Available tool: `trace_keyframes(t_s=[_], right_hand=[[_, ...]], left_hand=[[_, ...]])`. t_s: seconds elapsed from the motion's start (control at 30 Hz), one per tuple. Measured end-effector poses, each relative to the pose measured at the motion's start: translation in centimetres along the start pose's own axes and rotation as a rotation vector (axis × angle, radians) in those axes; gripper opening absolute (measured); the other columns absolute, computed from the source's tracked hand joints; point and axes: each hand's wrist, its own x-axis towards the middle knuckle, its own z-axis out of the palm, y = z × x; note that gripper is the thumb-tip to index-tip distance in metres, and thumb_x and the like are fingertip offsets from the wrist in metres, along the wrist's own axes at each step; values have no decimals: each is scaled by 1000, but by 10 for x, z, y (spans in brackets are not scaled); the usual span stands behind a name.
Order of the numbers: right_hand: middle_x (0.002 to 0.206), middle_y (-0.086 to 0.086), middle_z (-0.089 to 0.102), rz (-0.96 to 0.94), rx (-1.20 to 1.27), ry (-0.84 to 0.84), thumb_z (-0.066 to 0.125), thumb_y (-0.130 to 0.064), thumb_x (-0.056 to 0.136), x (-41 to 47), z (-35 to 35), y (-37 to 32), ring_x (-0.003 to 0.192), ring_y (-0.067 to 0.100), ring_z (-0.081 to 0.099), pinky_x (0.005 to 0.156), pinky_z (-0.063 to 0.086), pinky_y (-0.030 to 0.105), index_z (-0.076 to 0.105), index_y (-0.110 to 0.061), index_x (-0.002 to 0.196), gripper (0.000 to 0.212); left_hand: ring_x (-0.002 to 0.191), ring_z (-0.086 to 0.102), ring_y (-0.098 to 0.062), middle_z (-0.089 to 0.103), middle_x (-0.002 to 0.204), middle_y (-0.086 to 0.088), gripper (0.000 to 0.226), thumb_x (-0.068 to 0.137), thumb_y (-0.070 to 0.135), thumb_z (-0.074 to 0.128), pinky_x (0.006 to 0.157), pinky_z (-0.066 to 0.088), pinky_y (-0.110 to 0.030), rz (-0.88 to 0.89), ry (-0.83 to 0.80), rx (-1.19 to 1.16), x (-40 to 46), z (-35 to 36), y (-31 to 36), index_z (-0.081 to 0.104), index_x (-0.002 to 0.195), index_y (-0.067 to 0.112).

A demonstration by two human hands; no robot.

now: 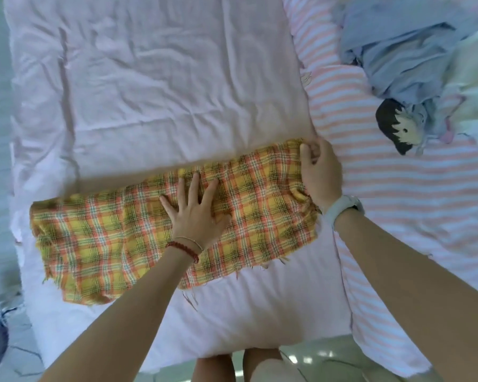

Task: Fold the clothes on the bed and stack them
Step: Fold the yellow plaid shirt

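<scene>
Bed (155, 78) w/ pale pink sheet fills most of view; pink-striped blanket (414, 205) covers its R side, edge overlapping the sheet. Yellow-orange plaid cloth (100, 244) lies across the sheet in a long band, slanting up toward the R, already narrowed — looks like a lengthwise fold is in, so prob. mid-fold, crosswise fold yet to do. Frayed threads along its near edge, thin weave; expect it to slide and bunch unless pinned. Crumpled blue garment (398, 42) sits far R on the stripes, well apart from the plaid, unfolded; pale fabric at the R frame edge beside it, can't tell what. No stack visible yet, so task is early. Doll (398, 125) w/ dark hair lies just below the blue heap, partly under it. Your left hand (196, 210) is pressed flat on the cloth's middle, fingers spread wide, gripping nothing — reads as an anchor so the band won't shift. Your right hand (319, 172) is at the cloth's R end, fingers curled over the upper corner, seemingly pinching the edge; underside hidden so can't confirm how much is caught. Likely next: bring that end over toward the L. Beaded bracelet on L wrist, watch (342, 206) on R.
</scene>
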Motion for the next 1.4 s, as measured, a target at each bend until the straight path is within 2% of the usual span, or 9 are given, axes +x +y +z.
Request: trace_keyframes(t_s=[0.23,0.43,0.57,0.67,0.87,0.97,1.1,1.27,1.4], right_hand=[[100,6,61,255,279,9,58,-35,88,-82,8,31,90,20,59,78,51,36,51,-12,105,29],[107,1,63,283,171,33,52,-24,93,-109,16,52,100,18,59,91,45,44,56,-8,115,28],[80,1,58,263,160,105,47,-20,95,-114,16,57,69,17,54,66,44,33,59,-7,98,18],[69,3,56,232,130,148,42,-23,97,-122,13,62,54,16,49,50,40,31,57,-9,91,22],[101,14,55,289,54,237,45,0,92,-129,14,54,93,32,54,75,49,45,55,0,106,17],[114,15,54,49,-90,303,46,6,80,-129,12,44,107,32,51,92,46,49,57,-1,113,35],[141,12,40,-349,-245,-12,42,-11,84,-119,24,31,133,33,35,110,23,56,51,-10,131,47],[157,8,-6,-68,-560,-369,20,-39,99,-103,31,53,144,24,-7,114,2,53,1,-37,147,52],[155,15,12,-16,-598,-230,28,-35,98,-100,34,26,144,30,7,113,1,52,20,-24,147,52]], left_hand=[[142,13,-21,26,152,3,50,93,42,43,113,-1,-52,240,122,-190,52,-45,56,36,140,27],[126,40,-24,47,136,1,46,92,44,47,108,29,-44,372,-242,-148,117,-58,129,41,136,34],[56,51,-13,59,69,5,12,90,30,57,56,44,-18,249,-243,-365,128,-51,141,65,90,21],[47,41,-5,54,60,6,14,89,25,60,39,36,-7,140,-181,-590,128,-47,144,66,78,19],[80,56,-14,60,85,9,8,86,23,58,86,49,-33,106,-44,-587,122,-39,164,59,94,25],[110,51,-16,56,119,4,35,87,27,54,105,34,-44,182,97,-556,110,-47,158,52,122,24],[128,41,-27,49,136,-5,42,92,29,43,111,15,-55,299,316,-267,55,-45,101,48,132,19],[144,1,-31,8,157,-7,56,95,48,24,107,-13,-59,47,112,111,1,-14,2,15,147,32],[144,-2,-25,5,157,-6,57,96,45,27,116,-7,-48,27,61,13,-1,-16,-46,13,148,27]])
